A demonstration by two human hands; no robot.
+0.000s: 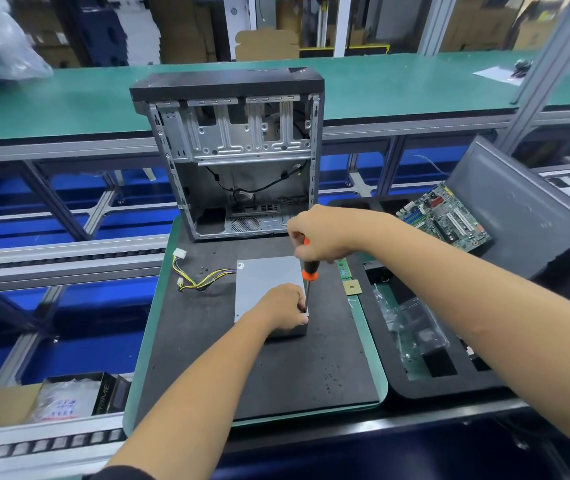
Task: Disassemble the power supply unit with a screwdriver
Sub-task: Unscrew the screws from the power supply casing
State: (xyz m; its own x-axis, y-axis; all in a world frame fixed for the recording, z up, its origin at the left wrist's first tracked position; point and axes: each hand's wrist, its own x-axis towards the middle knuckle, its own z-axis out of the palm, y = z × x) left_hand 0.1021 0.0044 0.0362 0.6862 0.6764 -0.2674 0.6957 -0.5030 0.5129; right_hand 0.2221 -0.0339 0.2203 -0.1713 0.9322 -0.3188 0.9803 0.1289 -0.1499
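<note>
A grey metal power supply unit [264,282] lies flat on the black foam mat [276,368], its yellow and black cable bundle [200,277] trailing off to the left. My right hand [325,233] grips the orange and black handle of a screwdriver [308,271] held nearly upright, tip down at the unit's near right corner. My left hand [285,310] rests on that corner and pinches the screwdriver's shaft close to the tip. The tip itself is hidden by my fingers.
An empty open computer case [238,157] stands upright behind the mat. To the right, a black foam tray [398,382] holds a motherboard [446,213], a RAM stick, a CPU chip [353,288] and a grey side panel [519,206]. Small screws [207,270] lie loose on the mat.
</note>
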